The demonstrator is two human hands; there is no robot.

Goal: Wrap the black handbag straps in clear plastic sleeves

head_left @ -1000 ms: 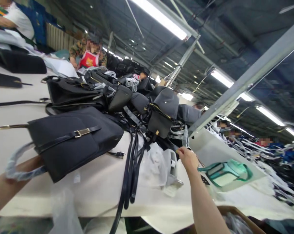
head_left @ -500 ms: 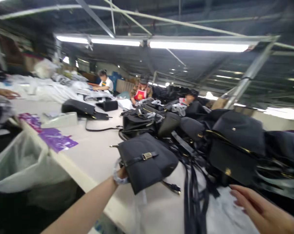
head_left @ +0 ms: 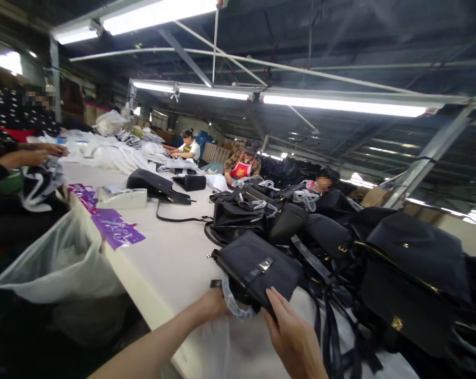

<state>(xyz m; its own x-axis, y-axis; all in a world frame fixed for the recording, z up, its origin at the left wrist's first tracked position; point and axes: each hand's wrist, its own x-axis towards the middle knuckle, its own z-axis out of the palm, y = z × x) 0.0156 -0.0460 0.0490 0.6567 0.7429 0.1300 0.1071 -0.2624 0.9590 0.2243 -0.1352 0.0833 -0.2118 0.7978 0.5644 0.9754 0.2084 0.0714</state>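
Note:
A black handbag (head_left: 257, 271) with a gold buckle strap lies at the near edge of the white table (head_left: 170, 263). My left hand (head_left: 214, 304) grips its plastic-wrapped handle (head_left: 232, 302) from the left. My right hand (head_left: 291, 337) rests on the bag's near side, fingers laid over its front. Behind the bag sits a heap of several more black bags (head_left: 399, 273) with loose black straps (head_left: 333, 337).
A clear plastic sack (head_left: 60, 263) hangs at the table's left edge. Purple sheets (head_left: 111, 229) and a white box (head_left: 121, 199) lie farther back. A person's hands (head_left: 36, 155) work at the far left; other people sit along the table's far end.
The view has swung left and levelled. My right hand has come in from the pile onto the bag's front. My left hand has kept the wrapped handle and drawn the bag nearer.

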